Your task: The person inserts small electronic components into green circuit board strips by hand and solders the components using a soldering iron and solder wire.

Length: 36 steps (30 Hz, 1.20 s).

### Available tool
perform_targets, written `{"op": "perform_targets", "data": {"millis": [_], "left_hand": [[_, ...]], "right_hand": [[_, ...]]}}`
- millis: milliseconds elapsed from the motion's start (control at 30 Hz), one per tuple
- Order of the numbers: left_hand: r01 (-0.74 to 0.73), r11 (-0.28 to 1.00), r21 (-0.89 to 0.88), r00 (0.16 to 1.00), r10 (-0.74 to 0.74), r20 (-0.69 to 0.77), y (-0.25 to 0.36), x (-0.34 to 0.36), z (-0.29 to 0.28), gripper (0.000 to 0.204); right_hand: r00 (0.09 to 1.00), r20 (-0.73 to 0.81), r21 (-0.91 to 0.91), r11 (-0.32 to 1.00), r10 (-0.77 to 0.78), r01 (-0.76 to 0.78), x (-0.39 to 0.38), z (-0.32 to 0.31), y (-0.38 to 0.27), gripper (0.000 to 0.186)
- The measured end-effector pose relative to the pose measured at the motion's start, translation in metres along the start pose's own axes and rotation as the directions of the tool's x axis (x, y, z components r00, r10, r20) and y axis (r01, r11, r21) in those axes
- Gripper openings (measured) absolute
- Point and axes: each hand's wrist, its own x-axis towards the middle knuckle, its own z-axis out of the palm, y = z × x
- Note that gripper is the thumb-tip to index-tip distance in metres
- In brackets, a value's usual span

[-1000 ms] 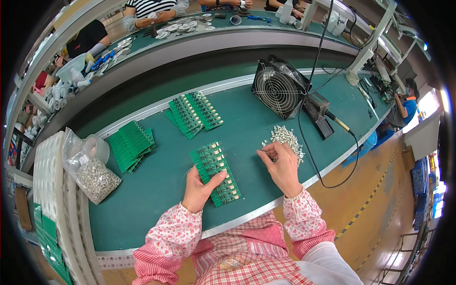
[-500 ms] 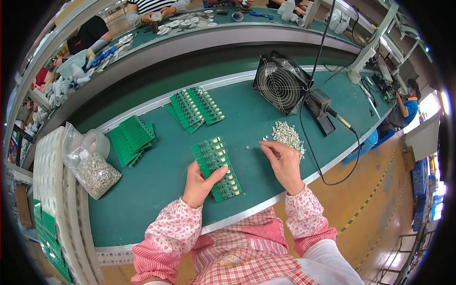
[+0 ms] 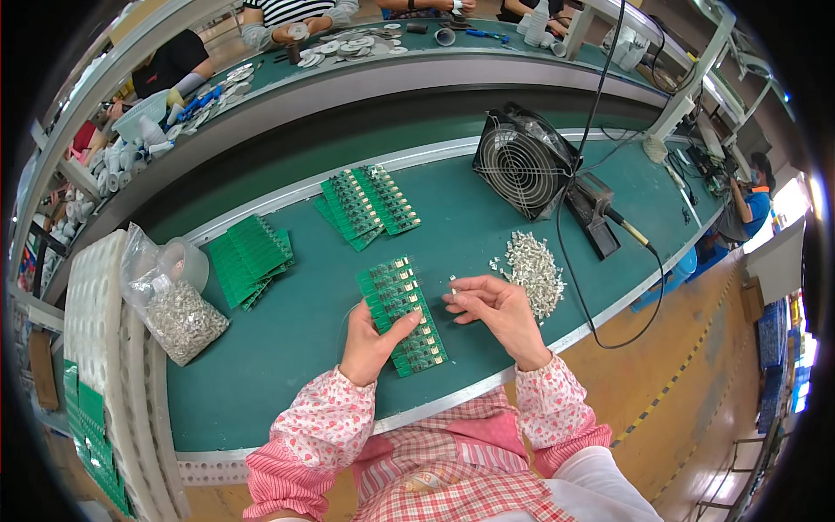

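My left hand (image 3: 370, 344) grips a green circuit board (image 3: 393, 289) lined with small white components, with my thumb over its right side. Just right of it, my right hand (image 3: 496, 313) pinches a tiny white piece (image 3: 453, 292) between thumb and fingertips, not touching the board. A loose pile of small white parts (image 3: 535, 274) lies beyond that hand. Behind, two stacks of boards rest on the green bench: populated ones (image 3: 383, 196) in the middle and plainer ones (image 3: 243, 257) at the left, near a bag of small parts (image 3: 183, 324) and a translucent tub (image 3: 190, 268).
A black fan (image 3: 517, 165) and a soldering iron (image 3: 635, 230) in its holder, with a hanging cable, stand at back right. A white perforated rack (image 3: 96, 304) is at left. Co-workers (image 3: 287, 26) sit across the raised bench (image 3: 417, 65); another person (image 3: 748, 209) sits far right.
My right hand has moved left and slightly down from the parts pile toward the board, its pinched piece now showing. My left hand still holds the board; the view has shifted slightly.
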Motion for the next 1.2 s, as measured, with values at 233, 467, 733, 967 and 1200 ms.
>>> {"op": "perform_targets", "data": {"millis": [233,467,733,967,1200], "left_hand": [[-0.001,1.000,0.002,1.000,0.001,-0.002,-0.001,0.001,0.001,0.026],[-0.083,0.986,0.144,0.997,0.083,0.008,0.001,-0.002,0.002,0.029],[-0.175,0.942,0.287,0.983,0.181,0.006,0.000,-0.003,0.001,0.028],[-0.180,0.922,0.342,0.982,0.190,0.003,0.002,-0.004,0.005,0.029],[-0.168,0.937,0.308,0.985,0.169,0.021,0.003,-0.004,0.004,0.028]], "right_hand": [[0.994,-0.009,-0.035,0.993,-0.110,0.109,0.001,0.010,0.007,0.020],[0.999,0.039,0.131,0.991,-0.035,0.029,0.005,0.034,0.009,0.020],[0.999,-0.024,0.272,0.961,-0.047,0.051,0.003,0.050,0.020,0.018],[0.985,-0.137,0.226,0.965,-0.101,0.130,0.002,0.059,0.029,0.018],[0.998,-0.044,0.216,0.975,-0.039,0.048,-0.002,0.052,0.016,0.017]]}}
